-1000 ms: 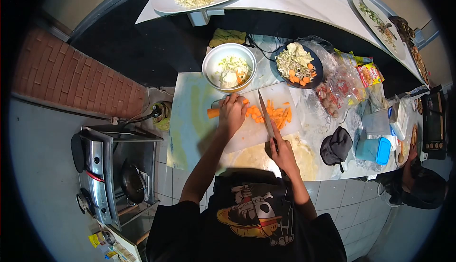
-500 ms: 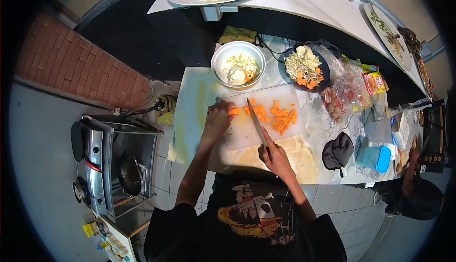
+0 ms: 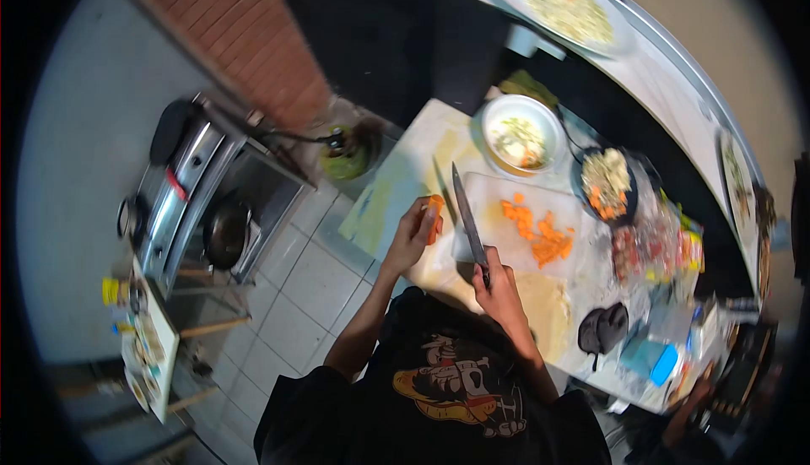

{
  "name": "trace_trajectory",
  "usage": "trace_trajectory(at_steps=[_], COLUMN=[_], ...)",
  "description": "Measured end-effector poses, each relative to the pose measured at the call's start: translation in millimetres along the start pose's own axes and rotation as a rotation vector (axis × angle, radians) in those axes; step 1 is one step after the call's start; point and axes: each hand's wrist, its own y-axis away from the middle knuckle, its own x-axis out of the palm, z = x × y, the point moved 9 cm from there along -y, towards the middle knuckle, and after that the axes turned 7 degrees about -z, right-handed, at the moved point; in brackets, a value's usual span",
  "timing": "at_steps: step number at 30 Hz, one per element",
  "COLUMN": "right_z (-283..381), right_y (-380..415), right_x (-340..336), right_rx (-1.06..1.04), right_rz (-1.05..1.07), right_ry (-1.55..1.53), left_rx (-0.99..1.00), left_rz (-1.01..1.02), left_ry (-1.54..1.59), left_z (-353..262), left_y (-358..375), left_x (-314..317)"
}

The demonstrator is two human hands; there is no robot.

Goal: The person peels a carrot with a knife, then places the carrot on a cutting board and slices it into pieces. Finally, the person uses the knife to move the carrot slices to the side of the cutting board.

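Observation:
My left hand (image 3: 411,235) grips a piece of carrot (image 3: 435,218), raised just off the left side of the white cutting board (image 3: 483,188). In my right hand (image 3: 499,289) is a kitchen knife (image 3: 468,212), its blade pointing away from me over the board's left part. Cut carrot pieces (image 3: 540,233) lie loose on the board, to the right of the blade. Beyond the board stands a white bowl (image 3: 483,146) with chopped pale vegetables and some orange bits in it.
A dark plate (image 3: 629,209) of sprouts and carrot slices sits right of the bowl. Further right are plastic bags (image 3: 654,250), a black cap (image 3: 602,328) and a blue-lidded container (image 3: 654,362). A stove (image 3: 181,203) with a pan (image 3: 226,233) stands at left.
My view has turned towards the left. My left hand has lifted the carrot off the board, and the knife has come away from the cut pieces towards the board's left side.

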Motion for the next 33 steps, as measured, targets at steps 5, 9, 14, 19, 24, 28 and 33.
trace_trajectory(at_steps=[5,9,14,19,24,28,33], right_z=[80,103,138,135,125,118,100], right_y=[-24,-12,14,32,41,47,48], right_x=[58,117,150,167,149,131,120], right_rx=[-0.221,-0.49,-0.564,-0.395,-0.379,-0.374,-0.276], right_rz=[0.277,0.408,0.516,0.635,0.51,0.441,0.494], right_ry=[-0.125,-0.186,-0.289,-0.146,-0.119,-0.097,-0.111], left_rx=[-0.224,-0.237,-0.147,-0.162,-0.208,-0.226,-0.259], left_rz=[-0.205,-0.365,-0.557,-0.56,-0.46,-0.394,-0.363], left_ry=[0.04,0.023,0.1,0.068,0.048,0.0,0.035], left_z=[-5,-3,-26,-17,-12,-19,-16], left_y=[56,106,163,187,182,178,169], left_x=[-63,-116,-154,-163,-149,-131,-112])
